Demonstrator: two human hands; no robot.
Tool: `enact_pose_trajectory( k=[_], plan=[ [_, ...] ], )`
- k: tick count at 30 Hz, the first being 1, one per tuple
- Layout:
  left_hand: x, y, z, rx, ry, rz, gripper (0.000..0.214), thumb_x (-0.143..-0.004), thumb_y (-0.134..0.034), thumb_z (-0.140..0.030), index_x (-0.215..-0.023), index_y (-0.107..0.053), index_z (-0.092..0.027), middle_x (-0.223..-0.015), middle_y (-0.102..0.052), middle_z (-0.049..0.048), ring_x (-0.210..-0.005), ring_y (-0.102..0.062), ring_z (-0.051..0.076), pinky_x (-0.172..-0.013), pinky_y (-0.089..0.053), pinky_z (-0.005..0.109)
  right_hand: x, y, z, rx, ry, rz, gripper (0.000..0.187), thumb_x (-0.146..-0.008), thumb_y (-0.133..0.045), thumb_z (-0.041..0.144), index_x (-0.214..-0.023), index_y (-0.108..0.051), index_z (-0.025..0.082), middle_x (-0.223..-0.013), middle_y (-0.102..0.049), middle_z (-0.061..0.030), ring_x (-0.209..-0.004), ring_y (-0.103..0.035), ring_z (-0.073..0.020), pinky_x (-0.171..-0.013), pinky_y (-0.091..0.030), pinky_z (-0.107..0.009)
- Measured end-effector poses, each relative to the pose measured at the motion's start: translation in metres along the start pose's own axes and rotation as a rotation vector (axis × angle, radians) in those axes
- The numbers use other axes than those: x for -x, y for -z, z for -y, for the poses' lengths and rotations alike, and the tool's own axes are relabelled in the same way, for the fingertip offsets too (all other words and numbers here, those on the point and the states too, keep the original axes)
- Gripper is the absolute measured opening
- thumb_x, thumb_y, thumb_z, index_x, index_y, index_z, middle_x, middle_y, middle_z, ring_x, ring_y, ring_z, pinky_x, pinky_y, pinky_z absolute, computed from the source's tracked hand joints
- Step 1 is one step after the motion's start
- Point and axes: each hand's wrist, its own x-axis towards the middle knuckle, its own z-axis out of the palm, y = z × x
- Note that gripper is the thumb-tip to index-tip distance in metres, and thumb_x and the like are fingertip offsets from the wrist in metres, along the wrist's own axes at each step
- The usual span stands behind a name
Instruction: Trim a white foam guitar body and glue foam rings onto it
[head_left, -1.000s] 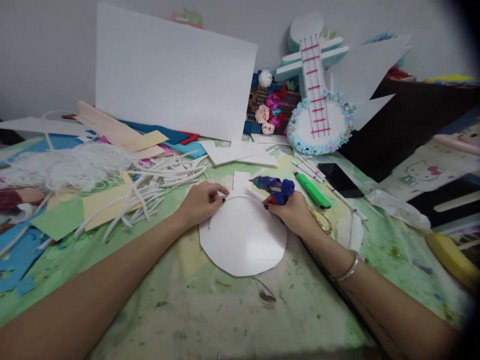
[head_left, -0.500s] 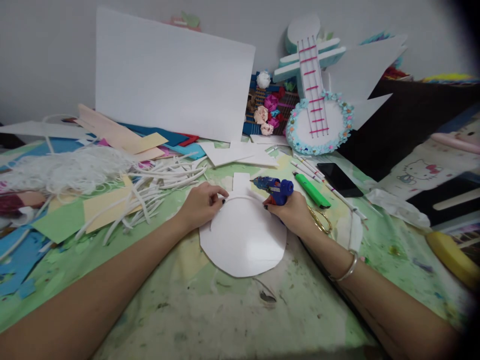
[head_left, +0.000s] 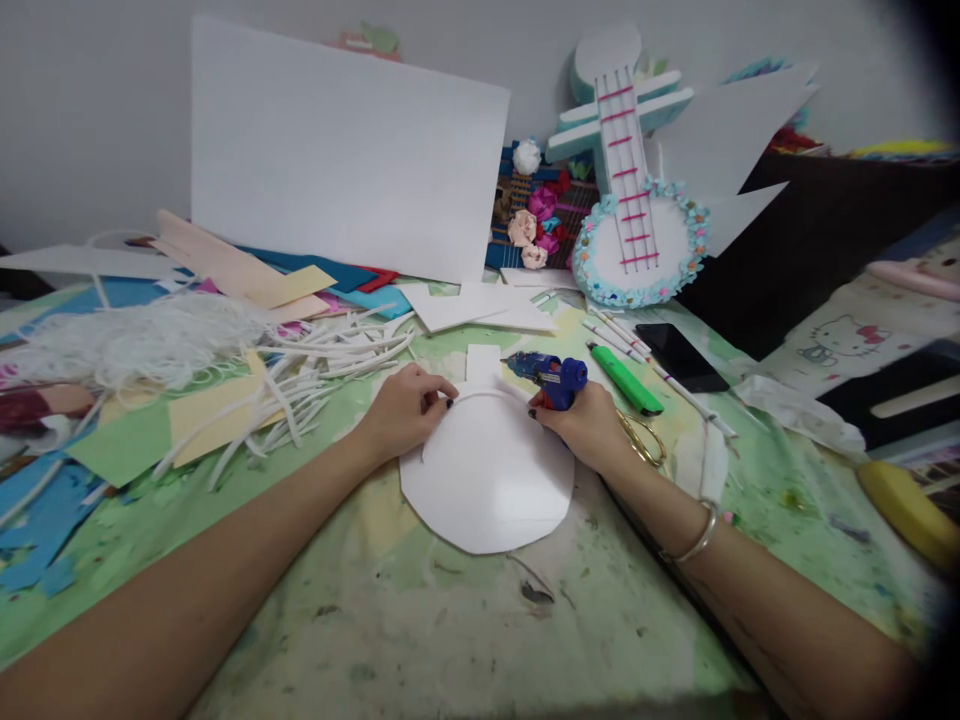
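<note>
A round white foam disc (head_left: 487, 475) lies flat on the paint-stained green table (head_left: 420, 630). My left hand (head_left: 405, 408) rests on the disc's upper left edge, its fingers curled and pinching a thin white strip along the rim. My right hand (head_left: 581, 422) grips a blue glue gun (head_left: 547, 372) at the disc's upper right, nozzle pointing left toward a small white foam tab (head_left: 483, 361). A silver bangle (head_left: 697, 540) circles my right wrist.
White foam strips (head_left: 315, 375) and coloured sheets pile up at the left. A big white board (head_left: 345, 150) leans on the wall. A foam guitar model (head_left: 637, 220), green marker (head_left: 624, 379), black phone (head_left: 681, 358), gold scissors (head_left: 645, 440) and a yellow object (head_left: 904, 510) lie at the right.
</note>
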Motion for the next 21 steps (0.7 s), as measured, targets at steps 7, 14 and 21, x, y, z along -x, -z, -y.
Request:
enact_pose_trajectory(
  k=[7,14,21],
  plan=[
    [-0.0007,0.0,0.0006,0.001,0.016,0.005,0.025,-0.07,-0.051,-0.019,-0.082,-0.073,-0.02,-0.066,-0.059,0.0026,-0.066,-0.053,0.015,-0.065,-0.043,0.028,0.0012,0.0012,0.001,0.019,0.027,0.0,0.014,-0.062,-0.06,0.019,-0.073,-0.069,0.018,-0.07,-0.069,-0.0032,-0.071,-0.062,-0.0199,-0.062,-0.044,-0.026],
    [-0.0025,0.0016,0.0002,0.033,-0.028,-0.007,0.023,-0.073,-0.052,-0.02,-0.088,-0.07,-0.019,-0.083,-0.06,0.0053,-0.081,-0.052,0.018,-0.078,-0.043,0.034,0.0014,0.0003,0.0004,0.004,0.039,0.001,0.014,-0.062,-0.059,0.018,-0.071,-0.069,0.018,-0.068,-0.068,-0.0023,-0.069,-0.062,-0.019,-0.061,-0.043,-0.026],
    [-0.0029,-0.0006,0.0032,0.056,-0.065,0.021,0.023,-0.075,-0.052,-0.016,-0.085,-0.072,-0.021,-0.081,-0.06,0.0045,-0.083,-0.05,0.019,-0.079,-0.041,0.034,-0.0004,-0.0022,-0.0033,-0.002,0.042,-0.005,0.01,-0.062,-0.061,0.02,-0.069,-0.068,0.018,-0.069,-0.069,-0.0028,-0.069,-0.063,-0.0193,-0.062,-0.044,-0.026]
  ],
)
